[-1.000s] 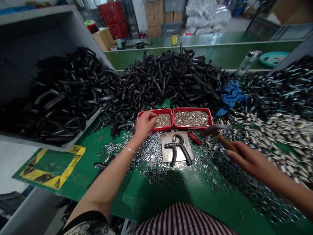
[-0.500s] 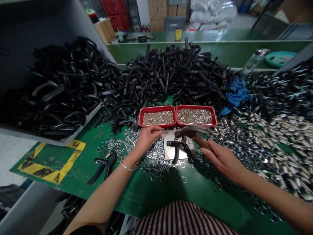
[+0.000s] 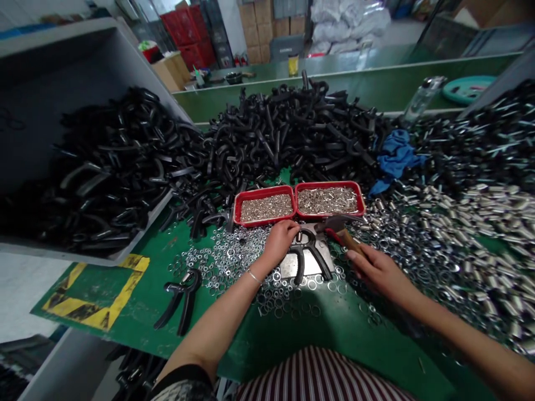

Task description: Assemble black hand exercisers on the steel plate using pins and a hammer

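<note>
My right hand is wrapped round the wooden handle of a hammer. The hammer's dark head is close to the right side of a black hand grip exerciser, which lies on a small metal plate with its two handles towards me. At the exerciser's upper left, my left hand is closed in a pinch; whatever the fingertips hold is too small to make out. A second hand grip exerciser with a metal spring rests on the green table to the left.
Two red trays of small metal pins stand behind the plate. Loose washers surround it. A heap of black handles rises behind, beside a tipped grey bin. Metal sleeves and a blue cloth lie right.
My left hand has moved right, from the washers to the exerciser's top. The exerciser has turned on the plate. The hammer head has moved right, off the exerciser's top. The view has shifted slightly.
</note>
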{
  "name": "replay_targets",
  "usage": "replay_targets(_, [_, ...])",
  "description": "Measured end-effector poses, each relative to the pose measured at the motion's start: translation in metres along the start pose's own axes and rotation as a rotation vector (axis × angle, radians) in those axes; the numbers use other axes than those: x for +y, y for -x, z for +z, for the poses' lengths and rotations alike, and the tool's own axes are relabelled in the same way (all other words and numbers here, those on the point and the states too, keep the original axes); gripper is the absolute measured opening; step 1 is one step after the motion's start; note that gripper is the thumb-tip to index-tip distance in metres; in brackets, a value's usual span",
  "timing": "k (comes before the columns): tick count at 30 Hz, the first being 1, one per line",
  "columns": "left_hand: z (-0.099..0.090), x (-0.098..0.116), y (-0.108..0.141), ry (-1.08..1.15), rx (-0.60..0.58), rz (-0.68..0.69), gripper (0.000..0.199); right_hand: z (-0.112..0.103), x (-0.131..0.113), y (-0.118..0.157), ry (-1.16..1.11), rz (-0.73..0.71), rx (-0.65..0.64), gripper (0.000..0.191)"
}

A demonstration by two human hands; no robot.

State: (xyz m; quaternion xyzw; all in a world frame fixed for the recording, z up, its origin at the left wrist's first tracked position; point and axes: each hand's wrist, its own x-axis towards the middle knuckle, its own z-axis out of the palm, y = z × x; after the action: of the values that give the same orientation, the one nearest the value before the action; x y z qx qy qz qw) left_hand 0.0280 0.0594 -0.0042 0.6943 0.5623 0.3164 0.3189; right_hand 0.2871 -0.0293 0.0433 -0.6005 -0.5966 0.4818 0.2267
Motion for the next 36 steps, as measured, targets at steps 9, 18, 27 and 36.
replay_targets(9, [0.001,0.0,0.005,-0.291,-0.013,0.186,0.016,0.007,0.008,-0.003,-0.087,0.043,-0.076,0.036])
replay_targets(18, [0.0,-0.008,0.011,-0.533,-0.09,0.406,0.022,-0.008,-0.001,-0.011,0.062,-0.015,-0.105,0.034])
replay_targets(27, [-0.008,0.017,0.064,-0.449,-0.031,0.383,0.026,-0.012,-0.042,-0.025,0.568,-0.341,0.1,0.038])
replay_targets(36, [0.005,0.007,0.074,-0.468,-0.081,0.416,0.027,-0.006,-0.041,-0.047,0.783,-0.35,-0.011,0.037])
